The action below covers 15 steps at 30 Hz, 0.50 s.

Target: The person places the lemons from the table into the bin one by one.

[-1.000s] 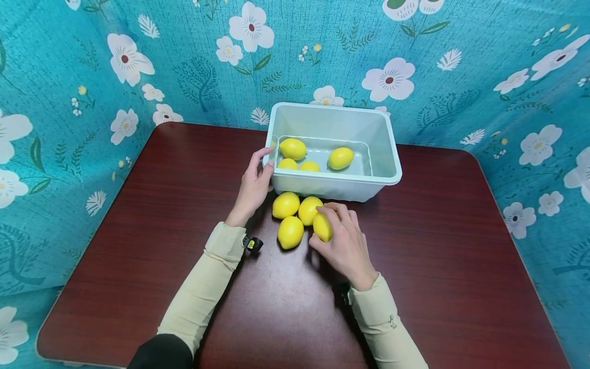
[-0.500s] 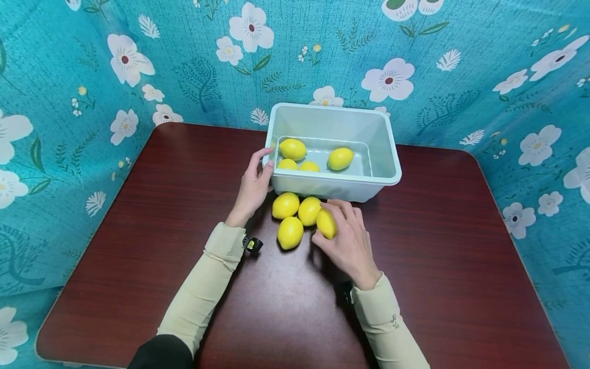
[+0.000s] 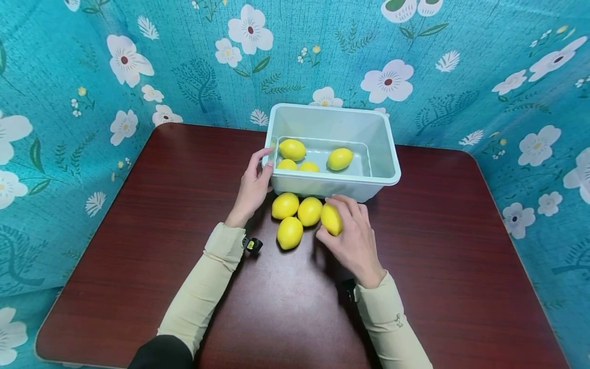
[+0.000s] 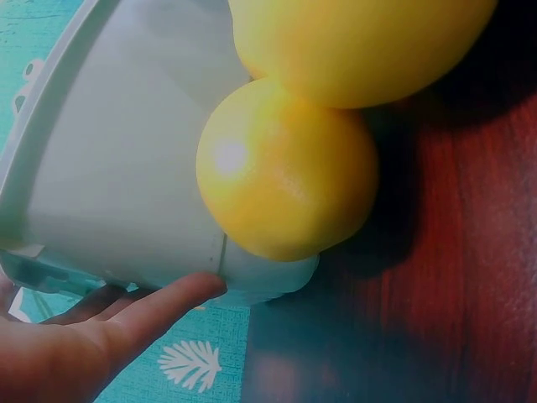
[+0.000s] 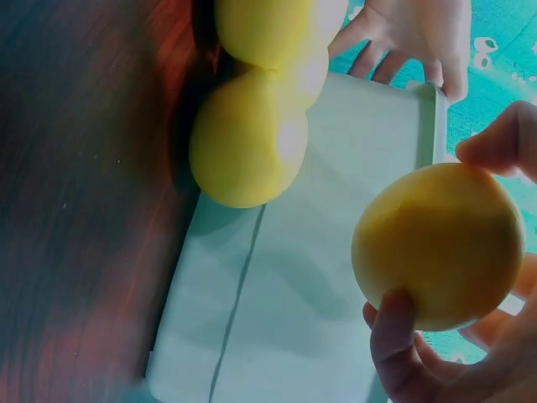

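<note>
My right hand pinches a yellow lemon between thumb and fingertips, just in front of a pale green plastic bin. In the right wrist view that lemon appears apart from the other fruit, over the bin's front side. The left hand grips the bin's left end; a finger lies over the rim, and in the left wrist view a digit lies along the wall. Three lemons cluster on the table against the bin's front. Several more, one a lemon at the right, lie inside.
A dark red-brown wood table stretches to both sides. Behind and beside it hangs a turquoise flowered cloth, close to the bin's back. Each wrist carries a small black camera.
My right hand has drawn its lemon rightward, away from the clustered lemons. The left hand and the bin have stayed in place.
</note>
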{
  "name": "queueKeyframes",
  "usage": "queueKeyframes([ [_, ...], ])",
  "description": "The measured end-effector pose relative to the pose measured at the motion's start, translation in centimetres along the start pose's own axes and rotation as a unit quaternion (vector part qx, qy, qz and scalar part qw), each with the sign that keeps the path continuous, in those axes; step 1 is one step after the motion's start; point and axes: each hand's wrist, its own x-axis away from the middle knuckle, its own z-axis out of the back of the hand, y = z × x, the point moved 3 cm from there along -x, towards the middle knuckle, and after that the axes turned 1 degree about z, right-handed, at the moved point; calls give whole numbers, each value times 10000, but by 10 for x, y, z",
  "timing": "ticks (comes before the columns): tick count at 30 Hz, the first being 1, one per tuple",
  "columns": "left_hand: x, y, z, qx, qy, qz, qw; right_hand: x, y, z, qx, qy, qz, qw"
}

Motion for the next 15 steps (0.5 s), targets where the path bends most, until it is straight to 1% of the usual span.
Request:
queueKeyframes([
  [5, 1, -1, -1, -3, 27, 15, 10000, -1, 0, 3, -65, 31, 19, 10000],
  [15, 2, -2, -1, -44, 26, -15, 10000, -4, 3, 12, -132, 225, 118, 9996],
])
